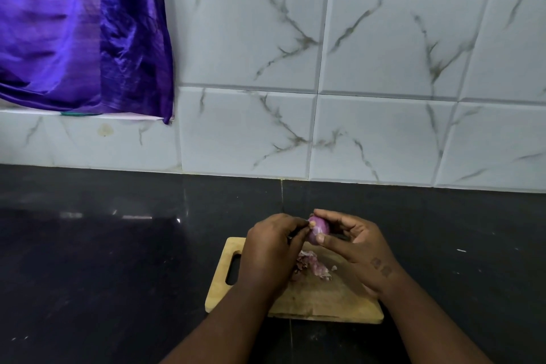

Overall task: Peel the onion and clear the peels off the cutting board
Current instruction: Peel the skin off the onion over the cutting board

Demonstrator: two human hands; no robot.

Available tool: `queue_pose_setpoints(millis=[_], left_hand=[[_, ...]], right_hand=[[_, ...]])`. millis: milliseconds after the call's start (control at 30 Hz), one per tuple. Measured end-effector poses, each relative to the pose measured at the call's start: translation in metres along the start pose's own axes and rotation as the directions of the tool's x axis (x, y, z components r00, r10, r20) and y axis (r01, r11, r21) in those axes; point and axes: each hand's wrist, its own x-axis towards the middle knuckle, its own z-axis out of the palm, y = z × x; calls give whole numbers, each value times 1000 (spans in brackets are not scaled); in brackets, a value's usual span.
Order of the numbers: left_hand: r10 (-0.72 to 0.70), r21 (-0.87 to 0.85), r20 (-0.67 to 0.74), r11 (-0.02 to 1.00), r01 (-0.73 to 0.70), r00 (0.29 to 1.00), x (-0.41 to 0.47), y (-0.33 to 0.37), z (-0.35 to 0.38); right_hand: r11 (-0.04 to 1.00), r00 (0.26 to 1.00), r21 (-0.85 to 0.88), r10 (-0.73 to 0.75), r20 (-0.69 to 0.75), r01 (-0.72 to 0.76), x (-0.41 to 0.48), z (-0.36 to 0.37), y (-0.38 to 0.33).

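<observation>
A small purple onion (318,229) is held above the far end of a wooden cutting board (319,298). My right hand (354,248) grips it from the right, thumb on its front and fingers curled over the top. My left hand (270,248) pinches at the onion's left tip, where a pale stub shows. A loose pile of pinkish onion peels (311,266) lies on the board just below the onion, between my hands. My forearms cover much of the board's near half.
The board lies on a dark polished countertop (118,260), with its handle slot (233,269) at the left end. White marble-pattern wall tiles (354,97) rise behind the counter. A purple satin cloth (79,29) hangs at the upper left.
</observation>
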Motion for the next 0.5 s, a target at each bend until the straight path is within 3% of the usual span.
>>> queue_pose_setpoints(millis=[500], left_hand=[[-38, 22, 7, 999, 38, 999, 1, 0, 0]], right_hand=[[1000, 1000, -18, -14, 3, 14, -1, 2, -2]])
